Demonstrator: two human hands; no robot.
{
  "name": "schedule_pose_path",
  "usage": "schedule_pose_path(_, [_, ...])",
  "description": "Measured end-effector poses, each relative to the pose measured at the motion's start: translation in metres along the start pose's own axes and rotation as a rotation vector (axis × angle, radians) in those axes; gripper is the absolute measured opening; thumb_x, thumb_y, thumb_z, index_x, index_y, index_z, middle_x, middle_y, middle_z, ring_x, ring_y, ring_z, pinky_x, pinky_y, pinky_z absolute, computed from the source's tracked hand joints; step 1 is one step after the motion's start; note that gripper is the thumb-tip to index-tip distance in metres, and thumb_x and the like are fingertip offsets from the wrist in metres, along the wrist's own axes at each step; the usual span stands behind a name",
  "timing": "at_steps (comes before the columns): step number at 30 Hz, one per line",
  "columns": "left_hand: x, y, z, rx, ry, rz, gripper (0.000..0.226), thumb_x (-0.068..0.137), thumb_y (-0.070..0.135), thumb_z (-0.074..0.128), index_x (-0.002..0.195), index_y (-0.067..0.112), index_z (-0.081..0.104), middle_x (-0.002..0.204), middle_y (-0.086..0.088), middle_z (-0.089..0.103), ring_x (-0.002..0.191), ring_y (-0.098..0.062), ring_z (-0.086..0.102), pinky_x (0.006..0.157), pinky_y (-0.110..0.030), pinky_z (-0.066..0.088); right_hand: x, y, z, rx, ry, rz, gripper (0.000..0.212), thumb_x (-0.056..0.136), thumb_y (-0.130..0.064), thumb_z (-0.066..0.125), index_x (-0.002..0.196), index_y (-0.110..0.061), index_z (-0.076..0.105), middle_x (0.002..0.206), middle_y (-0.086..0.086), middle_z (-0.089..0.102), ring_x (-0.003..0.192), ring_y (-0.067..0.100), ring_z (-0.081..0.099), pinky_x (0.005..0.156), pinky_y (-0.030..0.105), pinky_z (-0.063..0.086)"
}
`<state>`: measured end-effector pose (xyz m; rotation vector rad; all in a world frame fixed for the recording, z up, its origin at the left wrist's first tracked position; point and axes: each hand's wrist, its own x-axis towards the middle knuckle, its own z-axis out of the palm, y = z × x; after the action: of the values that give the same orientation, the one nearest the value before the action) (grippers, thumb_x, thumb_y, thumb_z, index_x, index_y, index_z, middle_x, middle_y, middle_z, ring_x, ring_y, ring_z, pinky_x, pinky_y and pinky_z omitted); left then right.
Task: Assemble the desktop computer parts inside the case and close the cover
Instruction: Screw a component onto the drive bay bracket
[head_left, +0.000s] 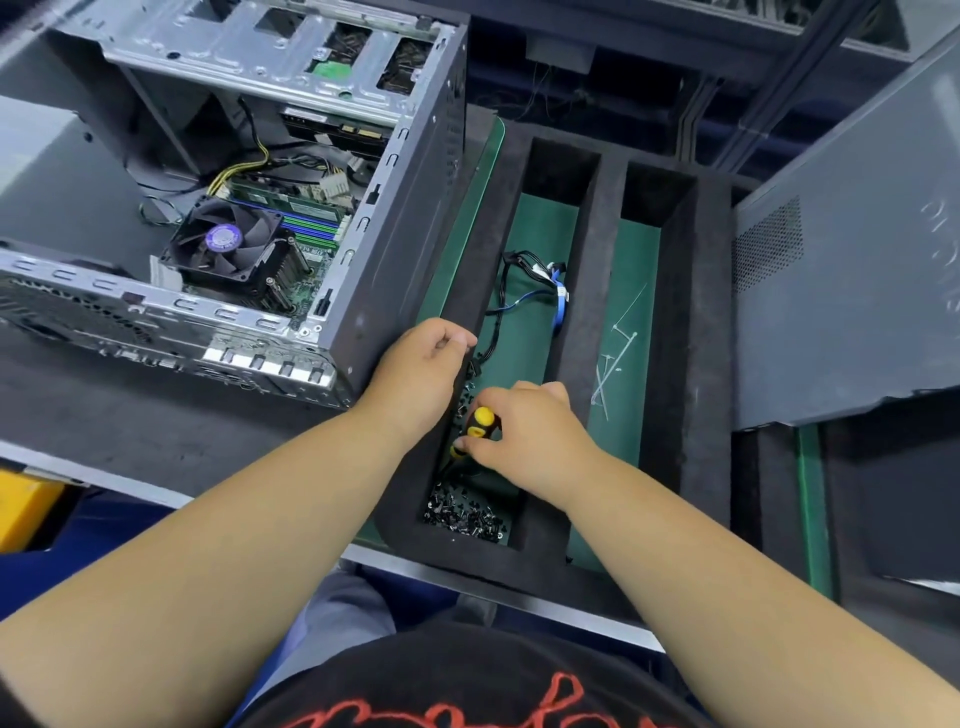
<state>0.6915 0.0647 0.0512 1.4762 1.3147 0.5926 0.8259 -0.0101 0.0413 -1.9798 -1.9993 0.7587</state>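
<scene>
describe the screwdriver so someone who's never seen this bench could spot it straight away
Start at the black foam tray to the right of the open computer case and take its left compartment, the one with the cables. Near its front end, just beyond the pile of small black screws, the right hand grips the screwdriver. Its yellow and black handle is the only yellow thing in the tray.

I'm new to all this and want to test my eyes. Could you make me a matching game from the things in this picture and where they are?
Things:
1. screwdriver
2. screws
3. cable ties
4. cooling fan

Places:
A. right compartment of the foam tray
B. inside the open case
C. gripped by the right hand
D. near end of the left compartment

Pairs: 1-C, 2-D, 3-A, 4-B
</scene>
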Motion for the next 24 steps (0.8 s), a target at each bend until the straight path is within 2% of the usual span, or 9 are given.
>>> schedule_pose_path(11, [0.004, -0.004, 0.001, -0.059, -0.033, -0.04, 0.026, 0.098, 0.022, 0.043, 0.09, 0.036, 0.064, 0.099, 0.018, 0.065, 0.096, -0.001, 0.06, 0.081, -0.025, 0.044, -0.005, 0.005, -0.049, 0.164, 0.119, 0.082, 0.021, 0.086, -0.051, 0.065, 0.085, -0.03, 0.063, 0.081, -0.009, 0.064, 0.091, 0.013, 0.052, 0.1, 0.037, 0.033])
schedule_pose_path(15, [0.004, 0.0, 0.002, -0.011, -0.039, -0.085, 0.024, 0.097, 0.019, 0.047, 0.089, 0.033, 0.065, 0.095, 0.01, 0.068, 0.092, -0.01, 0.062, 0.08, -0.027, 0.048, -0.01, 0.012, -0.083, 0.366, 0.247, 0.145, 0.018, 0.083, -0.043, 0.069, 0.079, -0.026, 0.064, 0.069, -0.014, 0.06, 0.072, 0.013, 0.054, 0.086, 0.038, 0.045])
schedule_pose_path(18, [0.002, 0.009, 0.006, -0.026, -0.059, -0.164, 0.022, 0.099, 0.014, 0.046, 0.093, 0.023, 0.065, 0.09, -0.001, 0.069, 0.081, -0.014, 0.062, 0.072, -0.024, 0.05, -0.014, 0.016, -0.108, 0.496, 0.377, 0.187, 0.015, 0.083, -0.039, 0.069, 0.08, -0.025, 0.064, 0.076, -0.003, 0.066, 0.077, 0.021, 0.063, 0.076, 0.043, 0.053])
schedule_pose_path(21, [0.002, 0.027, 0.012, -0.19, -0.094, -0.322, 0.017, 0.099, 0.013, 0.048, 0.1, 0.011, 0.065, 0.082, -0.007, 0.071, 0.069, -0.012, 0.065, 0.061, -0.02, 0.055, -0.017, 0.02, -0.126, 0.568, 0.454, 0.186, 0.013, 0.084, -0.034, 0.068, 0.08, -0.023, 0.065, 0.078, 0.002, 0.067, 0.081, 0.027, 0.065, 0.073, 0.042, 0.054])
schedule_pose_path(24, [0.002, 0.046, 0.017, -0.454, -0.121, -0.482, 0.013, 0.097, 0.017, 0.057, 0.093, 0.008, 0.065, 0.073, -0.005, 0.072, 0.065, -0.012, 0.067, 0.054, -0.019, 0.054, -0.021, 0.023, -0.138, 0.58, 0.479, 0.172, 0.012, 0.084, -0.033, 0.068, 0.079, -0.023, 0.065, 0.078, 0.002, 0.067, 0.083, 0.028, 0.065, 0.074, 0.044, 0.054])
